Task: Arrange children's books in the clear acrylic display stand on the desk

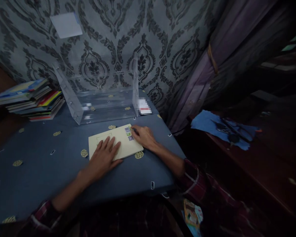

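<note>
A pale yellow book (120,144) lies closed on the table, with small printed labels and a square code near its right end. My left hand (105,158) rests flat on its left half, fingers spread. At the book's right edge is my right hand (143,135), its fingers drawn together over the printed labels. Something thin and dark shows at those fingertips, too small to make out. Part of a faint printed frame on the cover is hidden under my left fingers.
Behind the book stands a clear plastic rack (105,105). A stack of books (37,98) sits at the left, and a white packet (145,107) lies right of the rack. Past the table's right edge, a blue cloth (207,121) bears dark items. A purple curtain (199,79) hangs nearby.
</note>
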Motion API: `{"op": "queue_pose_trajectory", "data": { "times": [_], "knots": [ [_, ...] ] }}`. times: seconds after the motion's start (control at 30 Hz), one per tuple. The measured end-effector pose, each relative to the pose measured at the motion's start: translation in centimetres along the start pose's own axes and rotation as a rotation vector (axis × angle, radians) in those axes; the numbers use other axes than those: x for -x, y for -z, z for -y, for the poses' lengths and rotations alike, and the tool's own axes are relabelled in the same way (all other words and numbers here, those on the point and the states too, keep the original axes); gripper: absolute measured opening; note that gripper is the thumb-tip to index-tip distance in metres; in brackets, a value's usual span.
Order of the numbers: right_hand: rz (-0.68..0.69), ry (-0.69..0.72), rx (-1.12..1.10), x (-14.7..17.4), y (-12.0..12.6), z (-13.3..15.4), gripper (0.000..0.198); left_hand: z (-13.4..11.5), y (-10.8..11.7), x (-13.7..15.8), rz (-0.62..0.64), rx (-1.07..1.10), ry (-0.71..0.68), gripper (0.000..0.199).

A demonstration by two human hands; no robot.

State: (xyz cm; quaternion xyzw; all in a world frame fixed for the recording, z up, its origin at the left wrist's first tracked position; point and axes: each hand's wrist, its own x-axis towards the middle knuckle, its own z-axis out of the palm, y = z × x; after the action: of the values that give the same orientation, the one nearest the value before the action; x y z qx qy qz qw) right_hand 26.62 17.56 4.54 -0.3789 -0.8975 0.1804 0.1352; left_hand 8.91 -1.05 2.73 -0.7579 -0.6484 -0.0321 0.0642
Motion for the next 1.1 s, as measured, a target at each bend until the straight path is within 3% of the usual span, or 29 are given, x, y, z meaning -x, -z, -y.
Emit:
{"op": "queue_pose_trajectory", "data": {
  "times": [0.23, 0.53, 0.73, 1.1],
  "knots": [
    [-0.038, -0.021, -0.198, -0.4, 0.1, -0.3, 0.034, 2.5, 0.9, -1.5, 0.093, -0.010, -0.112, 0.056],
    [-0.154, -0.014, -0.392, -0.8, -0.5, -0.7, 0.032, 3.9, 0.1, -3.7, 0.103, -0.017, -0.066, 0.051],
    [-0.189, 0.006, -0.464, -1.5, -1.3, -1.5, 0.031, 4.1, 1.0, -5.1, 0.167, -0.071, -0.065, 0.052],
    [-0.241, 0.067, -0.729, -2.5, -2.1, -2.7, 0.027, 1.0, 0.5, -6.7, -0.087, -0.065, -0.037, 0.044]
  ]
}}
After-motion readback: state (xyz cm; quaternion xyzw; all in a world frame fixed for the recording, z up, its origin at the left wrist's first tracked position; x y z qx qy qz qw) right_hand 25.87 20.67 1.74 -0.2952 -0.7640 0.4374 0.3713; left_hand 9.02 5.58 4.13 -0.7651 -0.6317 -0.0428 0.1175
